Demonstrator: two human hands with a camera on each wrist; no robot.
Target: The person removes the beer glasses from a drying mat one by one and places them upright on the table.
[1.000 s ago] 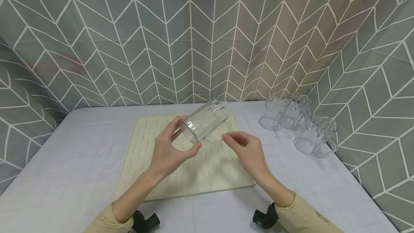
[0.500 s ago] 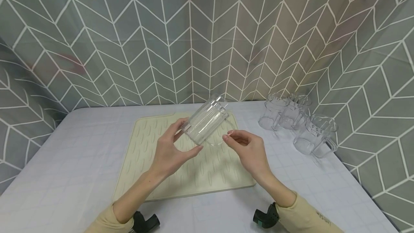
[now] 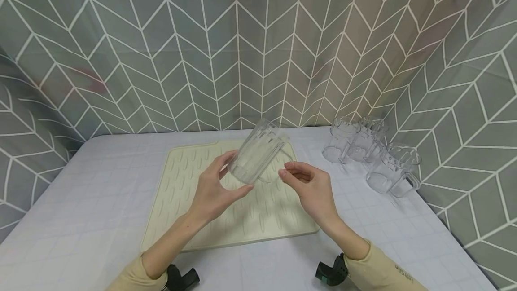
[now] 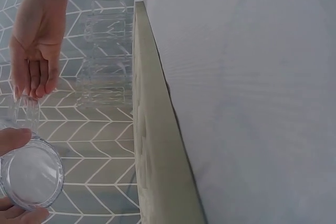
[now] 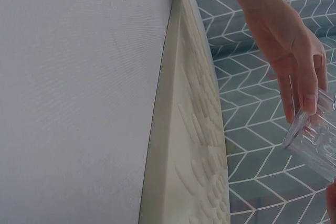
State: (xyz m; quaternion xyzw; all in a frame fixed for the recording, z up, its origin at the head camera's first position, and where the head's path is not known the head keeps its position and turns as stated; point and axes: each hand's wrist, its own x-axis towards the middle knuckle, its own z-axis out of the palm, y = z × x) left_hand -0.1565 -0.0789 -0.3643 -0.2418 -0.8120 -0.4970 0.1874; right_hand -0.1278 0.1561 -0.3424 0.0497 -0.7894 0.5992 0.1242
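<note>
A clear mug (image 3: 258, 154) is held tilted in the air above a cream ribbed mat (image 3: 194, 219), its base toward my left hand. My left hand (image 3: 212, 192) grips the mug near its base, thumb below and fingers behind the far side. With thumb and fingertips, my right hand (image 3: 313, 187) pinches the mug's handle. In the left wrist view the round base (image 4: 34, 174) shows between the left thumb and fingers. The right wrist view shows the left hand (image 5: 294, 51) on the base end of the mug (image 5: 315, 145).
Several clear mugs stand at the table's right side: one at the back (image 3: 341, 140), one beside it (image 3: 365, 140), and one nearer (image 3: 393, 169). A white cloth covers the table (image 3: 81, 201). A patterned curtain (image 3: 250, 48) hangs behind and at both sides.
The mug has turned in my hands, its base now facing less toward me and its open end slightly higher. Both hands stay nearly in place.
</note>
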